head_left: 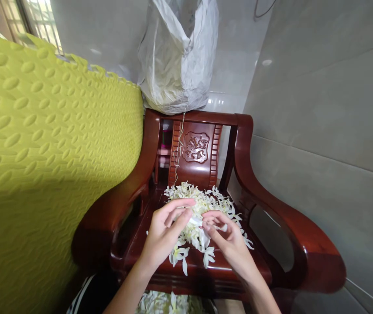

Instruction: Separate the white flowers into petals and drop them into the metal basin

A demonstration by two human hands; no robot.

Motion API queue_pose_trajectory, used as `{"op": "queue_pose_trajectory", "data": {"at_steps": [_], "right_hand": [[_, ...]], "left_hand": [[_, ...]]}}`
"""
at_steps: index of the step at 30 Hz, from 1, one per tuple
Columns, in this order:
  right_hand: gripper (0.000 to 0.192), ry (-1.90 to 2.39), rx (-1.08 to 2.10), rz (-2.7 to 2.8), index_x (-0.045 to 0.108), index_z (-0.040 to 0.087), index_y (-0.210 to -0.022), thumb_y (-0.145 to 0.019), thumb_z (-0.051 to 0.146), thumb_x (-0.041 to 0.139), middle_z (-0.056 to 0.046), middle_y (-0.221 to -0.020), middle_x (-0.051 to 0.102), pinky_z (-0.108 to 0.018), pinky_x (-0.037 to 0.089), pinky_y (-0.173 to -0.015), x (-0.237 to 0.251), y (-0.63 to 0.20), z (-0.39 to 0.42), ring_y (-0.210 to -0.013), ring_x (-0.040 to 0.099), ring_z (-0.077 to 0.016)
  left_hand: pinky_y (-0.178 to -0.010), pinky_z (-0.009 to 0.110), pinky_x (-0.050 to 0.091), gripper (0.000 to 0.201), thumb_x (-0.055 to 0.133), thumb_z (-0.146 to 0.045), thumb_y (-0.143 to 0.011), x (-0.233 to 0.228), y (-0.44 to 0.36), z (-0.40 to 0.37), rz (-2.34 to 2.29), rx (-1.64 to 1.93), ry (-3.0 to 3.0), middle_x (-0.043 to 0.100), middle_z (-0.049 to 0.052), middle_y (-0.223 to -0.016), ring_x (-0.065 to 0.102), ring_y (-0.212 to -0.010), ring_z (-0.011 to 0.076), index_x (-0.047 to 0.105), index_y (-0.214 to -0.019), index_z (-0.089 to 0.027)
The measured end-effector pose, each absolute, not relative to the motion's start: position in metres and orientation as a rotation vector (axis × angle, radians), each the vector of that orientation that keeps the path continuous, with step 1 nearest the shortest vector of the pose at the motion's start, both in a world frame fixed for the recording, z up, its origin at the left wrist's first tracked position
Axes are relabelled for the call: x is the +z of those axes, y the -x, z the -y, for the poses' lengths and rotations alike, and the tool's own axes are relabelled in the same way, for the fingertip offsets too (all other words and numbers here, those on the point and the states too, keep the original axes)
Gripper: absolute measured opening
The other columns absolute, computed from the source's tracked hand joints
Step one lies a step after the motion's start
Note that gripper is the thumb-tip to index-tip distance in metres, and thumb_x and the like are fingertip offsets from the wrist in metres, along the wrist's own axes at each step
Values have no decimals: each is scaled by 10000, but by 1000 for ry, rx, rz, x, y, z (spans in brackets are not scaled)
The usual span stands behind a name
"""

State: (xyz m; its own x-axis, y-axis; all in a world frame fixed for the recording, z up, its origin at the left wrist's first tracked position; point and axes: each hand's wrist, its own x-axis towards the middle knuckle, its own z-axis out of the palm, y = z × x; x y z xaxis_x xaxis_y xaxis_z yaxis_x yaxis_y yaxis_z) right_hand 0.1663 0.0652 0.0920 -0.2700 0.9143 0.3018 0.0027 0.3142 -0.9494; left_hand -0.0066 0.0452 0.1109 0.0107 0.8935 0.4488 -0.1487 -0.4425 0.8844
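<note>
Head view: over the heap of small white flowers [202, 209] on the dark red wooden chair seat [147, 237], left hand [164, 233] and right hand [227, 237] pinch one white blossom [195, 221] between fingertips, best held lightly so petals stay unbruised.

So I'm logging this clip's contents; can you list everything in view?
white flowers: one heap, white, on the chair seat
flower piece: one, white, pinched between both hands
more white flowers: one batch, white, below the seat's front edge
wooden armchair: one, dark red-brown, centre
string: one, pale, hanging before the backrest
plastic sack: one, grey-white, behind the chair
foam mat: one, yellow-green, left
tiled wall: grey, right
left hand: on the flower piece
right hand: on the flower piece
</note>
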Motion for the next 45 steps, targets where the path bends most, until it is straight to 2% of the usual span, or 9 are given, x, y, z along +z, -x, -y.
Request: {"op": "queue_pose_trajectory", "data": {"at_steps": [3, 7, 12, 15, 21, 30, 38, 42, 45], "right_hand": [[210, 900, 1058, 1648, 617, 182, -860, -856, 388, 581, -10, -766, 550, -257, 393, -641, 94, -170, -65, -687, 486, -141], [199, 875, 935, 1742, 633, 177, -817, -871, 357, 569, -19, -781, 564, -282, 386, -719, 95, -171, -67, -737, 513, -159], [185, 874, 915, 1721, 665, 171, -844, -843, 348, 609, -20, -747, 552, -291, 393, -682, 89, -170, -72, -712, 514, -164], [181, 867, 928, 1655, 652, 185, -919, -805, 325, 659, 15, -657, 511, -271, 387, -632, 85, -168, -73, -660, 487, -149], [168, 864, 1008, 1695, 645, 208, -924, -788, 301, 681, 20, -702, 532, -249, 393, -631, 91, -168, -66, -676, 493, -133], [224, 864, 1171, 1635, 682, 174, -871, -766, 372, 688, -37, -801, 657, -274, 426, -705, 78, -156, -80, -762, 564, -175], [337, 971, 1282, 1492, 660, 165, -841, -751, 490, 662, -46, -783, 614, -287, 407, -680, 71, -159, -93, -747, 525, -189], [304, 892, 1230, 1568, 641, 171, -820, -784, 473, 634, -18, -725, 558, -269, 392, -635, 82, -159, -88, -678, 483, -157], [271, 841, 1196, 1640, 637, 169, -820, -810, 440, 617, -11, -738, 556, -263, 394, -647, 85, -155, -85, -676, 476, -144]], "left_hand": [[-825, 289, 476, 202, 625, -285, -820, 108, 10, -53, -1115, 1466, -1678, 672, 65, -999, 614, -920, 203, 675, -985, -180], [-665, 242, 456, 194, 552, -304, -860, 108, 14, -56, -1149, 1315, -1798, 667, 27, -758, 597, -724, 162, 665, -788, -163], [-615, 228, 419, 228, 532, -342, -870, 106, 14, -58, -1170, 1276, -1773, 646, 18, -736, 564, -692, 149, 657, -809, -161], [-619, 236, 425, 208, 613, -341, -812, 102, 15, -63, -1136, 1198, -1677, 660, 32, -755, 575, -696, 158, 674, -872, -151], [-590, 228, 408, 139, 653, -279, -780, 101, 18, -68, -1052, 1141, -1643, 639, 21, -689, 563, -646, 139, 645, -770, -140], [-672, 220, 419, 136, 659, -184, -767, 104, 12, -66, -984, 1449, -1435, 567, -10, -755, 532, -723, 115, 535, -815, -155], [-629, 226, 402, 179, 659, -188, -776, 103, 8, -70, -1008, 1478, -1466, 521, -20, -711, 496, -675, 109, 491, -827, -158], [-611, 205, 386, 204, 666, -199, -781, 99, 5, -72, -957, 1663, -1295, 501, -33, -704, 472, -660, 90, 464, -768, -168], [-600, 195, 383, 200, 652, -207, -792, 98, 3, -73, -856, 1576, -1173, 476, -45, -692, 449, -628, 73, 457, -777, -167]]}}
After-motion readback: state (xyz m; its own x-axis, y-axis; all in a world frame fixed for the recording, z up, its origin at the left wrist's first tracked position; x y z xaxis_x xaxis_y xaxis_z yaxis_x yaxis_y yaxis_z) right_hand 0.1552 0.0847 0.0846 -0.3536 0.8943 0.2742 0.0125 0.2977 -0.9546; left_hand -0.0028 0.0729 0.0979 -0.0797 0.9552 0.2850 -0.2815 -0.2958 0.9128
